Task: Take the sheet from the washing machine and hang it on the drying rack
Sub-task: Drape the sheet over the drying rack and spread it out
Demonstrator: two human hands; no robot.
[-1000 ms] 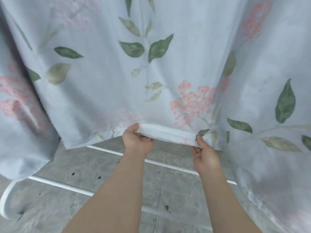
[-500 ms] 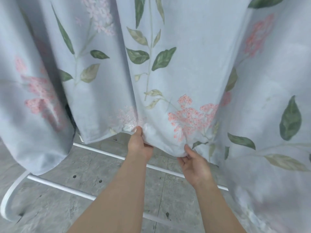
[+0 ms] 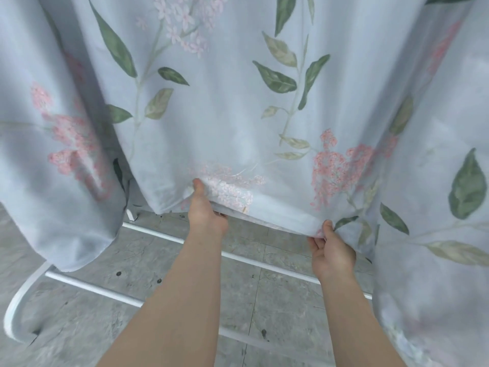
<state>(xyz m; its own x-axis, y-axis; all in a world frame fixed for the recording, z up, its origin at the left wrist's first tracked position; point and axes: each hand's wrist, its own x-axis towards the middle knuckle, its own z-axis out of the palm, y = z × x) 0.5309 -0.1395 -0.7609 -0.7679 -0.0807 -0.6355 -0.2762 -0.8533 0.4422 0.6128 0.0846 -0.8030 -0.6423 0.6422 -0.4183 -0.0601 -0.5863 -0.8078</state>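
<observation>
Pinched at its hem by the left hand [image 3: 205, 215] and right hand [image 3: 332, 252], the pale blue floral fabric sheet [image 3: 238, 102] could be tugged down onto the grey tiled floor [image 3: 277, 287] beneath them

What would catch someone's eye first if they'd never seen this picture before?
A pale blue sheet with pink blossoms and green leaves hangs across the whole upper view. The left hand pinches its bottom hem near the centre, the right hand lower to the right. Below, the white rack bars cross a grey tiled floor.
</observation>
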